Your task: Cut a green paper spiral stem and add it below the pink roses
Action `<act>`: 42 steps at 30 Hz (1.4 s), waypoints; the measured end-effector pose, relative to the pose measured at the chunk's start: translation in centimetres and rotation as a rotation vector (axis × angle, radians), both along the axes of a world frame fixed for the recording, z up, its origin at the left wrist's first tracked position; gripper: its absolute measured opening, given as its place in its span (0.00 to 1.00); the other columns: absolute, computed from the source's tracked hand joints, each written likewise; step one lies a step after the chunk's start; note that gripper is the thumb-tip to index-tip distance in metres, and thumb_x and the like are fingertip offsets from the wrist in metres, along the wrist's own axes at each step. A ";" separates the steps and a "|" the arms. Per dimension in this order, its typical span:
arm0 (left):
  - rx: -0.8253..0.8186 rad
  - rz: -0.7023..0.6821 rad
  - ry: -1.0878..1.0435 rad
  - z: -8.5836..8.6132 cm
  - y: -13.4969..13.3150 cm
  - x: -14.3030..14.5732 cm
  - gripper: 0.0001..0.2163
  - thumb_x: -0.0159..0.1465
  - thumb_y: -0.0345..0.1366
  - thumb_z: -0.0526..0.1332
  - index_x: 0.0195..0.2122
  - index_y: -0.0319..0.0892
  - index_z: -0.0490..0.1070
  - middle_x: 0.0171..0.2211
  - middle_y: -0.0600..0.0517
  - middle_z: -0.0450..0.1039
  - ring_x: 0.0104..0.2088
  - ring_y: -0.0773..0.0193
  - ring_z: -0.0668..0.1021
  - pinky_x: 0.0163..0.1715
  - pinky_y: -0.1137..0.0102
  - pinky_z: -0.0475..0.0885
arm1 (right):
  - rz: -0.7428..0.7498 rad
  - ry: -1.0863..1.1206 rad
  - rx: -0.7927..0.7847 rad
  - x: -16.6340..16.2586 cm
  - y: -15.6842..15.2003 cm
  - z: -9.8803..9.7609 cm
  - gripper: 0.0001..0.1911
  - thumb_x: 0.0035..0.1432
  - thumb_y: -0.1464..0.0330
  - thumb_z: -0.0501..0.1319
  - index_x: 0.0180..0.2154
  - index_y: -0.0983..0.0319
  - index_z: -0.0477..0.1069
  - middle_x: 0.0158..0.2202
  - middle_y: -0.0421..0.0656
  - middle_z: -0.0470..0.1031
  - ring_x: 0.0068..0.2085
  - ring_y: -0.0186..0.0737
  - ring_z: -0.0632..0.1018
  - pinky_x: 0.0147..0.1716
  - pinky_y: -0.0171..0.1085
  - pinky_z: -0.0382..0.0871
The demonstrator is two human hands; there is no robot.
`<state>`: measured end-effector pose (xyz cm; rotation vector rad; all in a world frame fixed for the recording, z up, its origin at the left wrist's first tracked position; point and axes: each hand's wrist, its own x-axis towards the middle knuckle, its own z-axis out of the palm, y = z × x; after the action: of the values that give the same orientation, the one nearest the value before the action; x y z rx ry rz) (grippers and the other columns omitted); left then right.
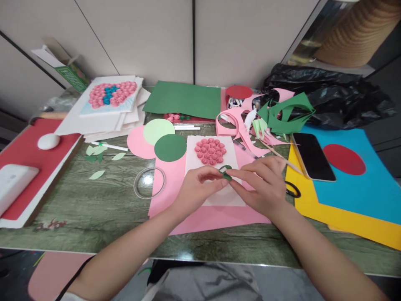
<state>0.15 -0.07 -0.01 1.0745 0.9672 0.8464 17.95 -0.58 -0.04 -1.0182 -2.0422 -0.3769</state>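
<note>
My left hand [199, 187] and my right hand [261, 184] meet over a white card [191, 156], both pinching a small curled green paper strip [225, 172]. Just beyond the fingertips, a cluster of pink rolled paper coils [209, 151] sits on the same card. The card lies on a pink paper sheet [194, 215]. Both hands have fingers closed in a pinch on the strip.
A dark green paper circle [170, 147], a light green circle [158, 130] and a clear tape ring [149, 182] lie to the left. A phone [313, 156] rests on yellow and blue paper [376, 184] at right. Green sheet [184, 99], scraps and a finished coil picture [109, 95] lie behind.
</note>
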 end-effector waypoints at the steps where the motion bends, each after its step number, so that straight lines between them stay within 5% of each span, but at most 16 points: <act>1: 0.001 -0.002 -0.007 0.0 0.0 0.0 0.07 0.52 0.36 0.67 0.30 0.40 0.74 0.31 0.53 0.74 0.35 0.67 0.74 0.40 0.71 0.68 | 0.002 0.005 -0.001 0.0 0.0 0.0 0.09 0.48 0.71 0.67 0.34 0.56 0.73 0.24 0.37 0.72 0.30 0.37 0.67 0.33 0.40 0.55; 18: -0.004 -0.014 -0.047 0.1 0.0 -0.1 0.07 0.52 0.36 0.67 0.28 0.40 0.71 0.30 0.54 0.72 0.34 0.68 0.73 0.39 0.70 0.67 | 0.006 0.052 -0.009 0.0 -0.1 -0.5 0.08 0.48 0.70 0.68 0.32 0.57 0.72 0.24 0.37 0.73 0.30 0.36 0.68 0.34 0.41 0.56; 34: 0.152 -0.030 0.046 -0.1 0.0 -0.2 0.05 0.55 0.35 0.64 0.29 0.39 0.72 0.30 0.52 0.71 0.35 0.65 0.71 0.40 0.68 0.66 | 0.001 0.069 -0.018 -0.3 -0.2 -0.3 0.04 0.51 0.70 0.66 0.29 0.57 0.73 0.24 0.37 0.73 0.29 0.35 0.69 0.34 0.40 0.55; 42: 0.075 -0.001 0.044 0.3 0.0 -0.1 0.08 0.52 0.38 0.67 0.26 0.39 0.70 0.28 0.52 0.70 0.33 0.65 0.72 0.38 0.68 0.66 | -0.002 0.059 -0.005 -0.3 -0.3 -0.1 0.06 0.50 0.71 0.67 0.31 0.57 0.73 0.24 0.37 0.73 0.29 0.35 0.69 0.33 0.41 0.56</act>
<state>0.08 -0.02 0.30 1.1623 0.9782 0.8670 17.60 -0.92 -0.18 -1.0229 -1.9900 -0.3396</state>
